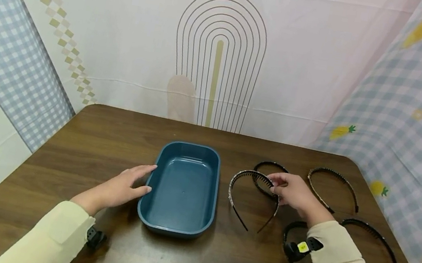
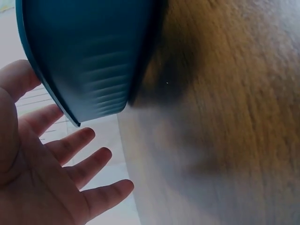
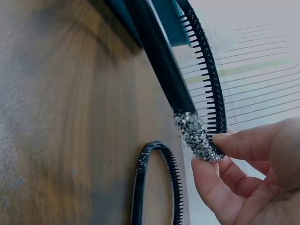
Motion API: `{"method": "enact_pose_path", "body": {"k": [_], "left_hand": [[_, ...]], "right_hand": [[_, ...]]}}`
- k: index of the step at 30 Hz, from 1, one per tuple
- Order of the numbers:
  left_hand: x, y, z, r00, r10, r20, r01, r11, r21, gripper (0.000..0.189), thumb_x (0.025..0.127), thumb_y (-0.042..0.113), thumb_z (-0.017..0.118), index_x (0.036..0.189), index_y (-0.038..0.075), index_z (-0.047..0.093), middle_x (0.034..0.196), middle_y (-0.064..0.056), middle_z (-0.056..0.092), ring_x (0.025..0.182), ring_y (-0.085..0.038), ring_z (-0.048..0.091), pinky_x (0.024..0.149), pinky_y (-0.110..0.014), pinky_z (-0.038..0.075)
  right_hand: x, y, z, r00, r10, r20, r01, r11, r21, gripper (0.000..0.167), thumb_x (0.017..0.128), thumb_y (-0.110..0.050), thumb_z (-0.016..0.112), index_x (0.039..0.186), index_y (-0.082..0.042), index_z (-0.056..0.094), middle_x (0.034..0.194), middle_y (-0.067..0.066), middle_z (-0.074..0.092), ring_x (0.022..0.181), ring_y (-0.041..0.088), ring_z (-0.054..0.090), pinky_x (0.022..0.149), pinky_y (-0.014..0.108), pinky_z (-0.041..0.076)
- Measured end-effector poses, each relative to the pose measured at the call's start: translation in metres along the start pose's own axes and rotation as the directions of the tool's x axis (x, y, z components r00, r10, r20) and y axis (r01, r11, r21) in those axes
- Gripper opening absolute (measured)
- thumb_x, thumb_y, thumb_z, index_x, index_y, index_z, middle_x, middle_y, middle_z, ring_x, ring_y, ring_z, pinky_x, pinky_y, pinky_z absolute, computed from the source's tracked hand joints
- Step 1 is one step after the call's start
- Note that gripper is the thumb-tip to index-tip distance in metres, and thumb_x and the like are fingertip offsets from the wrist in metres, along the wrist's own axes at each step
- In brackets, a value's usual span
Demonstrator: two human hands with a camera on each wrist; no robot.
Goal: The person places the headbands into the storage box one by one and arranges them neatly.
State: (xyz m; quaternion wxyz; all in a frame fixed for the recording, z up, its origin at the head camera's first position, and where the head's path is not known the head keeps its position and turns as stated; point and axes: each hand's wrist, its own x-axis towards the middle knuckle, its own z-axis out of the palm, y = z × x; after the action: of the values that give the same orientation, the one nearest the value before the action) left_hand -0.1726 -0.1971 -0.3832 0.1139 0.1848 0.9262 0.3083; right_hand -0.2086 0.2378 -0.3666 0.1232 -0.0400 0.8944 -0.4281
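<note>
My right hand pinches a black toothed headband covered in silvery sparkles, between thumb and fingers at one side of its arch. In the right wrist view the sparkly band is close up, its comb teeth facing inward. Just right of the blue plastic tray, the headband hangs with its two ends pointing down toward me. My left hand lies at the tray's left side, fingers spread and fairly straight, fingertips right at the rim. The tray's inside shows bare.
A black headband lies behind the right hand, partly covered by it. Farther right are a gold-toned headband and a black one; another black headband lies partly under the right forearm. All are on the brown wooden table.
</note>
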Motion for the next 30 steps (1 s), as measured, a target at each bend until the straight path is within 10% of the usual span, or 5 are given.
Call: {"method": "enact_pose_path", "body": {"k": [30], "left_hand": [[0.0, -0.001, 0.002, 0.999, -0.036, 0.006, 0.037, 0.999, -0.038, 0.064, 0.098, 0.03, 0.056, 0.152, 0.008, 0.029, 0.153, -0.023, 0.03, 0.139, -0.046, 0.026, 0.107, -0.066, 0.025]], "right_hand": [[0.01, -0.062, 0.025, 0.996, 0.006, -0.085, 0.007, 0.989, 0.148, 0.032, 0.093, 0.0, 0.057, 0.125, 0.002, 0.057, 0.101, 0.011, 0.051, 0.08, 0.017, 0.052, 0.06, 0.031, 0.054]]}}
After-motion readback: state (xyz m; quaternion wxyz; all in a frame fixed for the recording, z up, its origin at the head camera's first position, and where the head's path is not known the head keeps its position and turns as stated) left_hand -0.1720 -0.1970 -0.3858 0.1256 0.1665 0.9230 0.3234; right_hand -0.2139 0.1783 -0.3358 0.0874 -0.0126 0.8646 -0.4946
